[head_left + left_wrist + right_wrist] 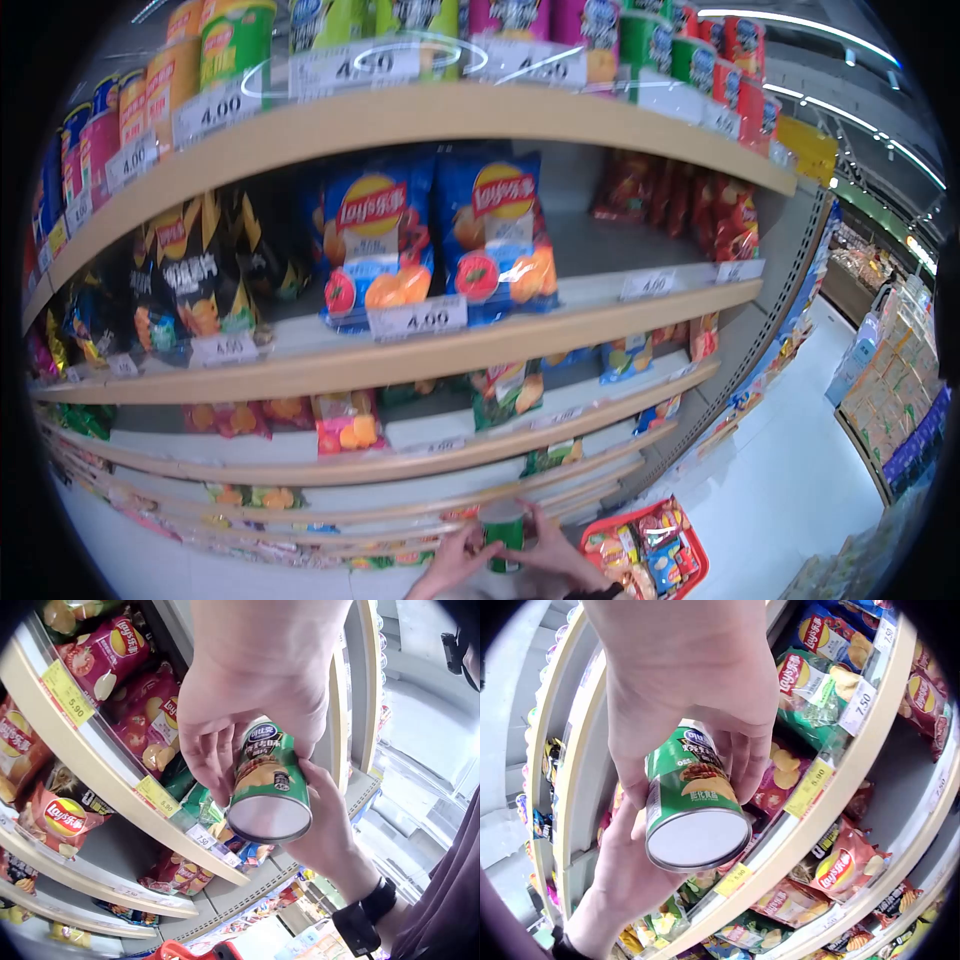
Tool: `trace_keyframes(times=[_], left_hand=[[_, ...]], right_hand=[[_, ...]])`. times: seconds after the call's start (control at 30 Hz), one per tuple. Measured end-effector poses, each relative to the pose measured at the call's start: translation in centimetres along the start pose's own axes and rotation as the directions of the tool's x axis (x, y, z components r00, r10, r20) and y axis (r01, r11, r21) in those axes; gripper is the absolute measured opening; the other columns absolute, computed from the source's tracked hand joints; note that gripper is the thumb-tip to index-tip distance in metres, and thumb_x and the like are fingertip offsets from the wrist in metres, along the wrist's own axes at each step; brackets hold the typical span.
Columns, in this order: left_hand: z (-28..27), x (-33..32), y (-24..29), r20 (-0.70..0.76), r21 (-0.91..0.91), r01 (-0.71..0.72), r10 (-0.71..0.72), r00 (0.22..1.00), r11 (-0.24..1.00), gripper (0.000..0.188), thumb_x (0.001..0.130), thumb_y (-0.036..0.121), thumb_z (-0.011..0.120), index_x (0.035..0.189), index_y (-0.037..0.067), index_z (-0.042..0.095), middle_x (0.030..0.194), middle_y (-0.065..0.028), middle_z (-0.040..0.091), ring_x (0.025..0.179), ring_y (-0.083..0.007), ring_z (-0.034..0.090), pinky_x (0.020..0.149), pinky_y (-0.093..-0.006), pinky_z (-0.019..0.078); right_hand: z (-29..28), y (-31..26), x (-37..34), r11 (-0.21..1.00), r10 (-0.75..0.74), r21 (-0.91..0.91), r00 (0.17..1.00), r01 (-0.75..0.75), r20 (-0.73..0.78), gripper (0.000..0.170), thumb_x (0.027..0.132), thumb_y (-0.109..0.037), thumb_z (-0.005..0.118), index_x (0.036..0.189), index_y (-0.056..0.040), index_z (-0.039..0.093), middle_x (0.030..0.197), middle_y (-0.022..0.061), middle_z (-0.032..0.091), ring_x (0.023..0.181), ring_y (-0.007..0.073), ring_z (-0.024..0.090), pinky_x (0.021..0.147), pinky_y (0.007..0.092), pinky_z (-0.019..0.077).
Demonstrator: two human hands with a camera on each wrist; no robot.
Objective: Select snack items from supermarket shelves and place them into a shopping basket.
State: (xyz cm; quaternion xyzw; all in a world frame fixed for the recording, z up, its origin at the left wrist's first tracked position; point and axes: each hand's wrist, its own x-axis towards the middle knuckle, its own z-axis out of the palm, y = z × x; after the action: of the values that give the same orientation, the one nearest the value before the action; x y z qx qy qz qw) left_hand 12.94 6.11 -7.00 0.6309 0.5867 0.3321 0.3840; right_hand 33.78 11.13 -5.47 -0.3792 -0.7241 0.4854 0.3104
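Note:
A green potato chip can (503, 530) is held between both hands low in the head view. My left hand (460, 560) grips it from the left side, fingers curled round its wall. From the right, my right hand (552, 548) holds the same can. In the left wrist view the can (271, 784) shows its printed label and round pale end, with the right hand (328, 817) touching its side. The right wrist view has the can (696, 795) tilted, its white end facing the camera, and the left hand (622, 874) beside it.
Store shelves (400, 370) with bagged chips and price tags stand in front. Blue chip bags (375, 240) sit on the upper shelf, below a row of chip cans (235, 45). A red basket (702, 575) of snacks stands at lower right, near the aisle floor (790, 430).

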Motion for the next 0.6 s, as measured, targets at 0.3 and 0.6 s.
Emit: trace_keyframes(times=[0.3, 0.6], left_hand=[[-5.0, 1.6, 5.9, -0.228, -0.491, -0.298, 0.209, 0.951, 0.819, 0.044, 0.091, 0.008, 0.067, 0.130, -0.003, 0.051, 0.101, -0.0083, 0.065, 0.088, -0.0102, 0.063, 0.080, -0.0249, 0.0511], [-3.1, -0.6, 4.9, -0.137, -0.468, -0.136, 0.080, 0.987, 0.873, 0.051, 0.089, 0.011, 0.069, 0.133, -0.002, 0.046, 0.109, -0.0086, 0.063, 0.092, -0.0094, 0.060, 0.082, -0.0258, 0.0493]], right_hand=[[-2.1, -8.6, 4.0, 0.928, -0.130, 0.351, 0.991, 0.125, -0.009, 0.092, 0.075, -0.003, 0.081, 0.143, -0.0121, 0.020, 0.132, 0.0173, 0.052, 0.118, 0.0242, 0.057, 0.102, 0.0392, 0.0445], [-1.1, -7.0, 2.6, 0.967, -0.090, 0.240, 0.996, 0.086, 0.006, 0.091, 0.082, -0.008, 0.076, 0.149, -0.0084, 0.015, 0.136, 0.0190, 0.049, 0.117, 0.0244, 0.057, 0.096, 0.0362, 0.0474]])
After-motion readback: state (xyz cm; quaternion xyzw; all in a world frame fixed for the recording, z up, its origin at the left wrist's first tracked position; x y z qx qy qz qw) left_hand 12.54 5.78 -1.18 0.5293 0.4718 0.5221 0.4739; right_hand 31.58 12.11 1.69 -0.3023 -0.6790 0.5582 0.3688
